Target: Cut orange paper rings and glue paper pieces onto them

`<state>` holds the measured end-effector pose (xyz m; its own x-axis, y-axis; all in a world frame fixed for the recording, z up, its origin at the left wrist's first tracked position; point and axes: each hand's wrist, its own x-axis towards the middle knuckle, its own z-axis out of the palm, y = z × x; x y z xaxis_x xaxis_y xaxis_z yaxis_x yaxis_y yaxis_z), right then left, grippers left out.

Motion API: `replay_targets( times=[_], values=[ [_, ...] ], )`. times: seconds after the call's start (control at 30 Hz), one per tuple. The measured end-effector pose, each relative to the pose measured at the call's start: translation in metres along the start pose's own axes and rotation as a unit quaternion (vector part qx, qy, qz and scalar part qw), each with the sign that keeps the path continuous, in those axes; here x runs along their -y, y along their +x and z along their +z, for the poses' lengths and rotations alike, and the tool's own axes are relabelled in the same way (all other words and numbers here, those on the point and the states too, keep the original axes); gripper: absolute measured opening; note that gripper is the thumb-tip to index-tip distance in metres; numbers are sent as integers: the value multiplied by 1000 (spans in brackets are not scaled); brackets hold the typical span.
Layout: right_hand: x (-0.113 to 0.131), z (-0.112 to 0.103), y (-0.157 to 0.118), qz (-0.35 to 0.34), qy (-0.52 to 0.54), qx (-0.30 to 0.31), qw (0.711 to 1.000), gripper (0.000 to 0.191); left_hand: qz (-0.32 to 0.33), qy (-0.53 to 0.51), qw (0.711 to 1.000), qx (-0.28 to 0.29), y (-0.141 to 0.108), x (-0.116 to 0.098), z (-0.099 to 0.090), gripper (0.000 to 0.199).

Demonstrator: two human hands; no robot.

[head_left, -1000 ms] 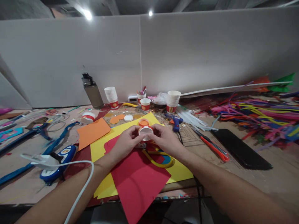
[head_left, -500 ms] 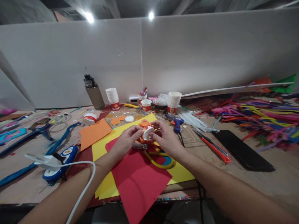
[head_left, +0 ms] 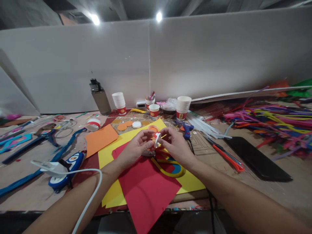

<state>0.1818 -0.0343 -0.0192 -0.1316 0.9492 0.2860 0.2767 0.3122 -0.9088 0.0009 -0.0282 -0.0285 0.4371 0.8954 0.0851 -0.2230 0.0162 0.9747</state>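
Note:
Both my hands meet over the stacked paper, their fingers bent around a short red-and-white piece of paper cup point(head_left: 156, 139). My left hand point(head_left: 136, 145) grips its left side, and my right hand point(head_left: 175, 145) pinches its right rim. Just behind the fingers lies an orange ring point(head_left: 152, 128), partly hidden. Below the hands, scissors with yellow handles point(head_left: 168, 175) rest on a red sheet point(head_left: 146, 190), with yellow sheets point(head_left: 192, 183) under it.
Cup stacks point(head_left: 119, 101) point(head_left: 183, 105) stand at the back beside a bottle point(head_left: 100, 100). A blue glue gun point(head_left: 187, 130), a red cutter point(head_left: 229, 157) and a black phone point(head_left: 258, 159) lie right. Orange paper point(head_left: 100, 139) lies left; a white cable point(head_left: 94, 195) crosses my left forearm.
The cup piece has turned in my fingers: its white round end faced me before, and now its red printed side shows more. Both hands stay close together around it.

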Motion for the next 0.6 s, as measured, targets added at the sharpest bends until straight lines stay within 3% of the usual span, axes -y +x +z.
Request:
replay_targets(
  times=[0.2,0.33,0.4,0.6],
  values=[
    [1,3,-4,-48,35,11,998,22,8,-33,999,3,-1,-4,1,50],
    [4,5,-8,-95,19,45,994,42,17,-41,999,-1,-2,-4,0,49],
    [3,6,-9,-101,-5,34,994,47,21,-47,999,8,-1,-3,0,50],
    [4,3,-9,-94,-48,7,994,38,25,-37,999,30,0,0,-2,50]
  ],
)
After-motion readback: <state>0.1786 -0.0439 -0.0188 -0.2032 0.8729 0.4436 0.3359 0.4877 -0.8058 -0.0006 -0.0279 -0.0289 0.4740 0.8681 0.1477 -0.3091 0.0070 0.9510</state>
